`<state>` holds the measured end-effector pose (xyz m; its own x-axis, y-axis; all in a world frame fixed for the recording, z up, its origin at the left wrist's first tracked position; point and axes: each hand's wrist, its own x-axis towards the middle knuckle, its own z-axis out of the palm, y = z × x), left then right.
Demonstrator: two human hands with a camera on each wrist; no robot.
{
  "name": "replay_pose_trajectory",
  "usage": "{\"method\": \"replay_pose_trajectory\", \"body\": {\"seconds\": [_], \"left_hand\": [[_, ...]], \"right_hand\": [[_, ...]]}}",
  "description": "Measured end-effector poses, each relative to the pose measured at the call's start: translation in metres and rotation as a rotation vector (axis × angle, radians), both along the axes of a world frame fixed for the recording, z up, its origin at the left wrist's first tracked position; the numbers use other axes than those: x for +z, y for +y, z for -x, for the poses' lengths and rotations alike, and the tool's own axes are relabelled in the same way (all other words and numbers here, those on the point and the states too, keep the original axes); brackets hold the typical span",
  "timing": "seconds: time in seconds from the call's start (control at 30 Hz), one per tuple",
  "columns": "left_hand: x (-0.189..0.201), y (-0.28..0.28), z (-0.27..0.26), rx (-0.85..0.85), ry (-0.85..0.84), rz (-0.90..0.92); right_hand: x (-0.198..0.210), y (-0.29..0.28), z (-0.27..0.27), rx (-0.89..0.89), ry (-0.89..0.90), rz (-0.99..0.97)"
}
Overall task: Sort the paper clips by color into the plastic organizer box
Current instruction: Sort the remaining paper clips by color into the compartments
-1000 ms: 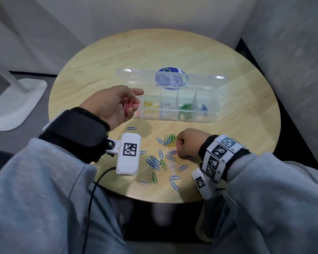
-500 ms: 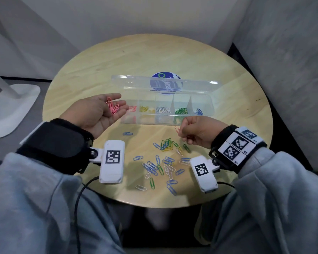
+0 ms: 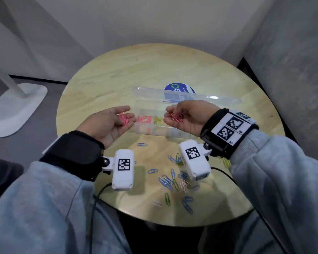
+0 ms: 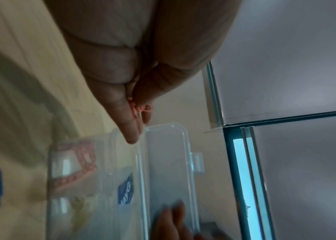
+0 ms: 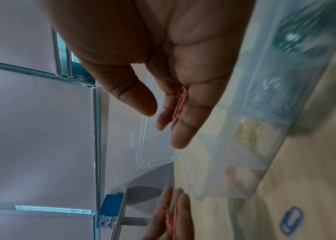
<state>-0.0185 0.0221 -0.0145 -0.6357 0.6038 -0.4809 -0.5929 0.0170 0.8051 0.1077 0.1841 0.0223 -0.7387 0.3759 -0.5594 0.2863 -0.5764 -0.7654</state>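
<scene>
Both hands are palm up just above the clear organizer box, whose lid stands open behind it. My left hand lies flat with straight fingers, and several pink paper clips rest on them; the left wrist view shows these clips lying on the fingers. My right hand is loosely cupped with more pink clips in it. In the right wrist view its thumb stands apart from the clips. The box's left compartment holds pink clips, the one beside it yellow ones.
Several loose blue, green, white and yellow clips lie on the round wooden table near its front edge. A single blue clip lies apart. A round blue sticker sits behind the lid. Grey walls stand close at the back and right.
My right hand rose from the loose pile, turned palm up over the box and now shows pink clips. The left hand opened flat and drifted toward the box.
</scene>
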Motion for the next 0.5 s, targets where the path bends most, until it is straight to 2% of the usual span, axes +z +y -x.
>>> {"method": "replay_pose_trajectory", "body": {"seconds": [0.27, 0.5], "left_hand": [[0.003, 0.019, 0.000, -0.005, -0.077, -0.110], [0.004, 0.026, -0.005, 0.007, -0.025, -0.214]], "right_hand": [[-0.001, -0.017, 0.060, 0.064, -0.095, -0.062], [-0.009, -0.015, 0.048, 0.110, -0.108, -0.149]]}}
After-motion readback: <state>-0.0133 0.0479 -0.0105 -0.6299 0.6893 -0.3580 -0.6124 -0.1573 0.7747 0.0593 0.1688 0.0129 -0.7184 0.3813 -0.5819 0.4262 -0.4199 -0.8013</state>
